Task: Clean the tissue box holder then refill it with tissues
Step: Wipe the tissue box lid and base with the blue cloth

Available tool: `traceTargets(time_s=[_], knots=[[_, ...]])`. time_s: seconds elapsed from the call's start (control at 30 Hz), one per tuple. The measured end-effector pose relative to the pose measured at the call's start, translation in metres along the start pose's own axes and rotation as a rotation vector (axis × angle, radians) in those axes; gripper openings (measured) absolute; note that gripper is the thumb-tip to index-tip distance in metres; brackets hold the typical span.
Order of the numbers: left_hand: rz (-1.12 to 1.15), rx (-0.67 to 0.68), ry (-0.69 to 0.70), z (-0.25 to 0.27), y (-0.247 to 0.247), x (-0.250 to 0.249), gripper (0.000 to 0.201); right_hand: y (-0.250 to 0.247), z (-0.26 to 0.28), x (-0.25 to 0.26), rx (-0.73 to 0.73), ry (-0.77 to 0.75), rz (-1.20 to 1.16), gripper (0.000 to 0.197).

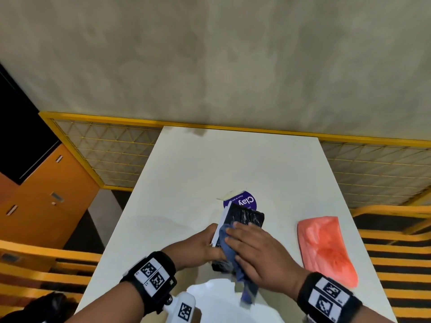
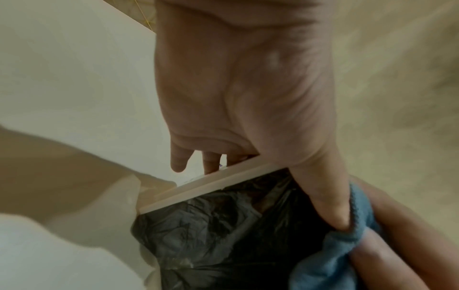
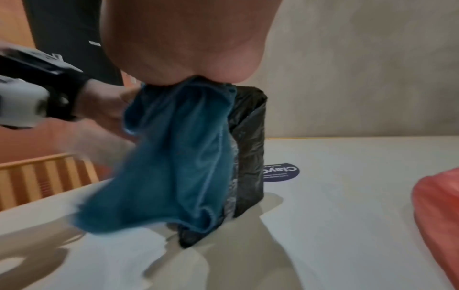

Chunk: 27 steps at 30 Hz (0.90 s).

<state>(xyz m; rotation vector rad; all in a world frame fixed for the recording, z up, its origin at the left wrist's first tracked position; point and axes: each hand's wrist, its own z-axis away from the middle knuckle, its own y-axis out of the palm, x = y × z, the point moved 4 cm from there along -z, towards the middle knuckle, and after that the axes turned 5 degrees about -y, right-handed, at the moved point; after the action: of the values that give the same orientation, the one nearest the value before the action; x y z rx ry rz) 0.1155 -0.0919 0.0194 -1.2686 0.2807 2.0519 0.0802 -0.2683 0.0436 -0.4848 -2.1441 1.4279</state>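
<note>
A black tissue box holder (image 1: pixel 247 217) with a pale edge stands tilted on the white table (image 1: pixel 191 164). My left hand (image 1: pixel 205 245) grips its near left side, thumb on the black face (image 2: pixel 223 225) and fingers behind the pale rim (image 2: pixel 213 182). My right hand (image 1: pixel 254 245) lies flat on top and presses a blue cloth (image 1: pixel 229 250) against the holder's face. The cloth (image 3: pixel 174 157) hangs down past the holder (image 3: pixel 250 147) toward the table. A pink pack of tissues (image 1: pixel 326 248) lies to the right.
A purple round sticker (image 1: pixel 245 201) sits on the table just behind the holder. Yellow railings (image 1: pixel 233 127) border the table's far edge and both sides. An orange cabinet (image 1: pixel 42 197) stands at the left.
</note>
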Motion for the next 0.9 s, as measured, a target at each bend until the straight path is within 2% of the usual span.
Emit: traceTargets(time_s=[0.07,0.17,0.23,0.3,0.4,0.43,0.47,0.53,0.6,0.67,0.8,0.9], knots=[[0.034,0.026,0.004,0.0,0.002,-0.004,0.062,0.0,-0.006,-0.017,-0.031,0.04,0.0,0.041],[0.042,0.069,0.024,0.002,0.003,-0.011,0.051,0.002,-0.017,-0.042,-0.044,0.101,0.001,0.039],[0.041,0.062,0.024,0.002,0.002,-0.009,0.053,0.0,-0.024,-0.056,-0.069,0.176,0.012,0.04],[0.036,0.054,0.021,0.002,0.001,-0.006,0.06,-0.003,-0.03,-0.07,-0.097,0.334,-0.031,0.037],[0.025,0.067,0.036,0.001,0.002,-0.007,0.055,-0.003,-0.033,-0.093,-0.1,0.628,-0.201,0.03],[0.025,0.067,0.036,0.001,0.002,-0.007,0.057,-0.007,-0.032,-0.094,-0.124,0.676,-0.241,0.031],[0.019,0.059,0.032,0.0,0.002,-0.006,0.062,-0.013,-0.031,-0.088,-0.157,0.659,-0.253,0.032],[0.013,0.036,0.011,-0.003,0.0,0.0,0.068,-0.028,-0.035,-0.052,-0.161,0.45,-0.221,0.033],[-0.026,0.009,0.0,-0.006,-0.002,0.008,0.06,-0.026,-0.031,-0.004,-0.049,0.183,-0.154,0.03],[-0.081,0.007,0.01,-0.008,-0.003,0.013,0.049,-0.01,-0.019,0.018,0.038,0.054,-0.06,0.032],[-0.008,0.03,0.009,-0.006,-0.003,0.009,0.078,0.002,-0.011,-0.011,0.007,0.114,0.011,0.039],[0.026,0.067,0.001,-0.004,0.0,0.001,0.07,0.001,-0.022,-0.038,-0.027,0.177,0.057,0.038]])
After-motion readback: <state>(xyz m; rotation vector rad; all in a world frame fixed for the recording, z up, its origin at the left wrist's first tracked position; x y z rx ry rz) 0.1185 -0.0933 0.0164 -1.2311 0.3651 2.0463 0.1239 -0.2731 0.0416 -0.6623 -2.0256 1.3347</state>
